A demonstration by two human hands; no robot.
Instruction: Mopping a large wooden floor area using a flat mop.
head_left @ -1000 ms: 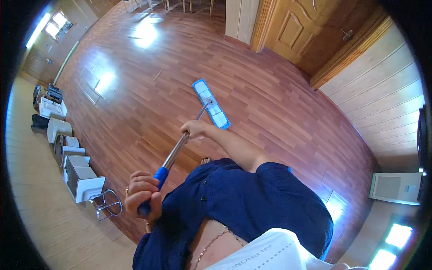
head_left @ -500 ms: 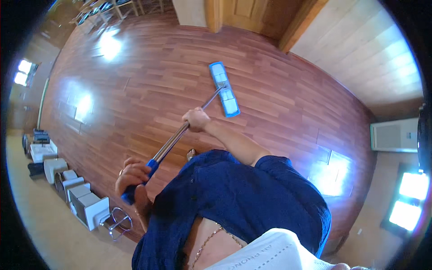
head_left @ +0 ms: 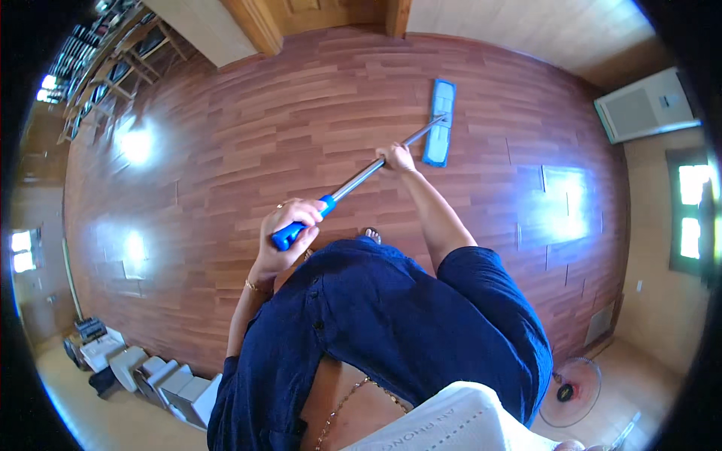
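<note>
A flat mop (head_left: 440, 124) with a long blue rectangular head lies on the wooden floor ahead of me, a little right of centre. Its silver pole slants back toward my body and ends in a blue grip (head_left: 304, 224). Around that grip my left hand (head_left: 289, 229) is closed, with a ring on a finger and a bracelet at the wrist. Farther down the pole, nearer the mop head, my right hand (head_left: 397, 158) wraps the metal tube. Both arms are stretched forward over the floor.
Chairs (head_left: 131, 64) line the far left. White box-like furniture (head_left: 169, 387) stands at the lower left. On the right are a white floor-standing unit (head_left: 647, 105) and, lower down, a fan (head_left: 571, 391). A wooden door (head_left: 331, 13) is at the far wall.
The mop head has shifted to the right, and its tilt has reversed. Both hands have moved rightward with the pole, the left one also forward. My view has turned, bringing the fan into sight.
</note>
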